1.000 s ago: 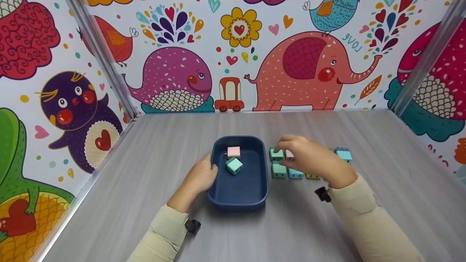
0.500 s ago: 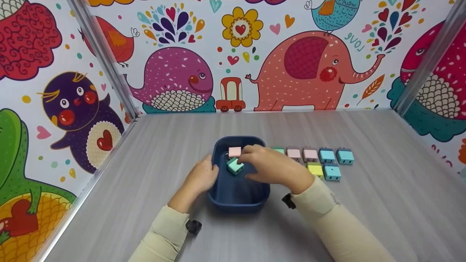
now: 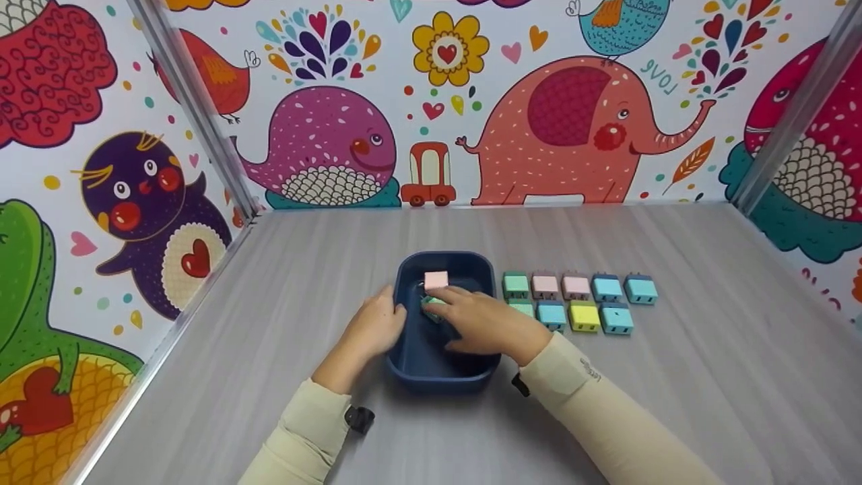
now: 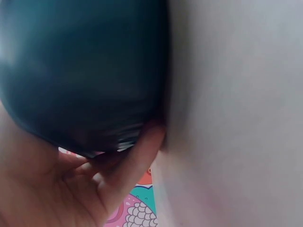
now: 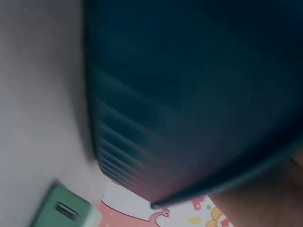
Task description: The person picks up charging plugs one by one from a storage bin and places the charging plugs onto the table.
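Note:
A navy blue plastic box (image 3: 441,384) stands in the middle of the table. My left hand (image 3: 370,323) grips its left side, and the left wrist view has the fingers (image 4: 137,161) against the outer wall. Inside the box lie a pink USB charger (image 3: 436,279) and a mint green USB charger (image 3: 432,314). My right hand (image 3: 488,327) reaches over the right rim, its fingertips on the green charger and partly covering it. The thumb is spread apart from the fingers. In the right wrist view the box wall (image 5: 199,94) hides most of that hand.
Right of the box, two rows of USB chargers sit close together: green, pink and blue ones, plus a yellow charger (image 3: 584,316). The nearest green charger (image 3: 516,285) is close to the box's right wall. Cartoon-printed panels (image 3: 323,145) border the table at the back and sides.
My right hand has moved left from above the charger rows into the box and lowered onto the green charger there. My left hand has kept its place on the box.

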Tool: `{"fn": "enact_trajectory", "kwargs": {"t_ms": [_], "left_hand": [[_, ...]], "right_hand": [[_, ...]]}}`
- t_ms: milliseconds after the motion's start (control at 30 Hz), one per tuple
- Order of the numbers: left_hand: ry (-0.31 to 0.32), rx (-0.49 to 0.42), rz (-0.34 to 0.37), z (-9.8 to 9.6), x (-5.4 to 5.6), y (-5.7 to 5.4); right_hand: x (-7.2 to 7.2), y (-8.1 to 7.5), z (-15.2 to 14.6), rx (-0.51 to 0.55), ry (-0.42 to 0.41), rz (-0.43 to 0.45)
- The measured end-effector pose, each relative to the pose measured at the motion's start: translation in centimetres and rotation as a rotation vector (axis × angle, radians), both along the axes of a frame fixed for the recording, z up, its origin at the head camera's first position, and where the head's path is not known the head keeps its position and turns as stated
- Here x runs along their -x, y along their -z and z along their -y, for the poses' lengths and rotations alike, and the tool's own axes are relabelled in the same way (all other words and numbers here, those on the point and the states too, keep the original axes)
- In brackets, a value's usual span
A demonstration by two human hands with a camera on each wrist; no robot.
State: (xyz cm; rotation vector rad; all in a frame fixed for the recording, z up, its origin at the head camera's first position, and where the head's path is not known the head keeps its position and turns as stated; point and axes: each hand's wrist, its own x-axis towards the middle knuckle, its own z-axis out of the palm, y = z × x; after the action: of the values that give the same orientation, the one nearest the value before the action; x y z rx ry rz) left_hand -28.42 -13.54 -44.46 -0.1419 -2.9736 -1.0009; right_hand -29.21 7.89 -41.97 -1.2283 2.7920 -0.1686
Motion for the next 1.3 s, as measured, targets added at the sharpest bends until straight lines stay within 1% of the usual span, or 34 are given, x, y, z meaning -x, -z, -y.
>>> {"fn": "enact_trajectory", "kwargs": {"t_ms": [167, 300, 433, 500, 600, 733, 833, 1000, 1133, 1300], "left_hand": [[0.003, 0.014, -0.004, 0.0, 0.1, 0.0], [-0.002, 0.015, -0.001, 0.0, 0.1, 0.0], [-0.004, 0.008, -0.010, 0.0, 0.1, 0.0], [-0.001, 0.005, -0.019, 0.0, 0.0, 0.0], [0.002, -0.003, -0.026, 0.0, -0.1, 0.0], [0.004, -0.004, -0.030, 0.0, -0.1, 0.0], [-0.002, -0.003, -0.021, 0.1, 0.0, 0.1], [-0.008, -0.010, -0.018, 0.2, -0.2, 0.1], [0.001, -0.015, -0.028, 0.2, -0.2, 0.1], [-0.003, -0.010, -0.012, 0.1, -0.1, 0.0]], "right_hand": [[0.2, 0.9, 0.4, -0.025, -0.033, -0.033], [0.2, 1.4, 0.7, -0.049, -0.016, -0.049], [0.0, 1.5, 0.9, -0.067, 0.003, -0.065], [0.0, 1.4, 1.0, -0.068, 0.001, -0.089], [-0.2, 1.3, 1.0, -0.071, -0.026, -0.154], [-0.3, 1.1, 0.9, -0.050, -0.080, -0.272], [-0.3, 1.0, 0.8, -0.033, -0.104, -0.353], [-0.3, 1.1, 0.7, -0.031, -0.118, -0.438], [-0.3, 1.1, 0.6, -0.028, -0.111, -0.440], [-0.4, 0.9, 0.5, -0.017, -0.113, -0.418]]}}
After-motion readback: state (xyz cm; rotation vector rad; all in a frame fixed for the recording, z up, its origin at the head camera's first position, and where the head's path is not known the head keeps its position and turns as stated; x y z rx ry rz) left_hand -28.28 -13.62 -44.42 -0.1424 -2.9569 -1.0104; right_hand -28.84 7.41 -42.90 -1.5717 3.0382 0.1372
